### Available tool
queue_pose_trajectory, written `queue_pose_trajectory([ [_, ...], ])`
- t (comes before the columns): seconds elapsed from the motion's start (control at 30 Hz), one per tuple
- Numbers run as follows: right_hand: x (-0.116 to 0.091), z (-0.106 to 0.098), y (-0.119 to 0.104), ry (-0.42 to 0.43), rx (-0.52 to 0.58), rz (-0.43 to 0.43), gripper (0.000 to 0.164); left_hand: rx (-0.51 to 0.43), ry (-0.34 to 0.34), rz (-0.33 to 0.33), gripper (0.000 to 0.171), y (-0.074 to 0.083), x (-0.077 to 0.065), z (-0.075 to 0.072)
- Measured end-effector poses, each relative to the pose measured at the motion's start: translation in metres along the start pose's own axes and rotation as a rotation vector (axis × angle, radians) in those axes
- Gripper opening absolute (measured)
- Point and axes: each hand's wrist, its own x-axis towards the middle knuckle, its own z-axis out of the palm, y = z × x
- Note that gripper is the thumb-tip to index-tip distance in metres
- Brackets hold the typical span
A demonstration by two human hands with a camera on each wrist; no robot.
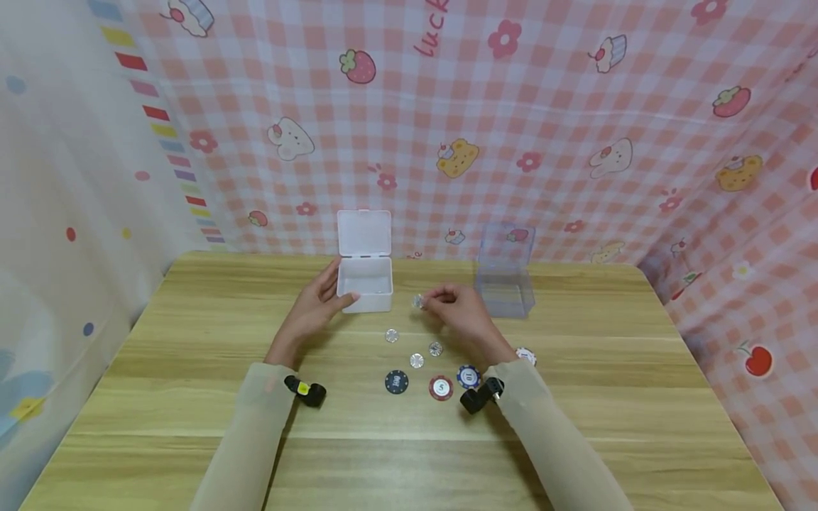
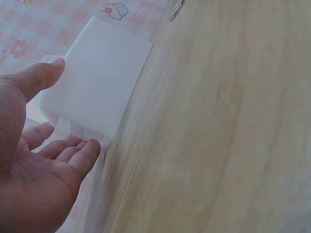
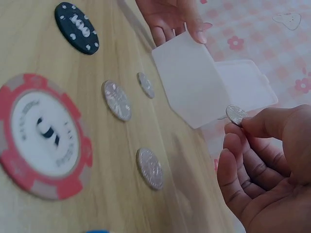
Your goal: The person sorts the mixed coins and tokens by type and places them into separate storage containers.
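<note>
My left hand [image 1: 309, 306] steadies an open-lidded white plastic box [image 1: 367, 304] at the back of the table. Its thumb lies over the front rim, and its fingers reach along the box's left side. To the right of the box, my right hand [image 1: 465, 314] pinches a silver coin [image 3: 235, 114] between thumb and fingertips. Three more silver coins lie in front of the box: one nearest it [image 1: 392, 336], a middle coin [image 1: 417, 360] and a right coin [image 1: 436, 348].
A clear plastic box [image 1: 505, 301] with its lid up stands beyond my right hand. Nearer me lie a black chip [image 1: 396, 382], a red chip [image 1: 441, 387] and a blue chip [image 1: 469, 376]. A white chip [image 1: 526, 355] is partly hidden by my right sleeve. Patterned cloth hangs behind.
</note>
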Motion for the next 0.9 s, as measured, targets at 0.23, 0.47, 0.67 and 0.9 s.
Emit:
queue_pose_trajectory([
  [0.23,0.006,0.003,-0.008,0.015,-0.032,-0.009,0.013,-0.003,0.001,0.001,0.084,0.002,0.001,0.000],
  [0.47,0.010,0.006,-0.018,0.013,-0.019,-0.020,0.013,0.010,0.006,-0.006,0.084,0.002,-0.001,0.001],
  [0.67,0.013,0.009,-0.025,-0.001,-0.017,-0.044,0.014,0.012,0.009,-0.002,0.084,0.001,0.000,0.001],
  [0.9,0.020,0.014,-0.031,-0.010,0.053,-0.065,0.013,0.014,0.012,-0.001,0.084,0.002,-0.001,0.001],
])
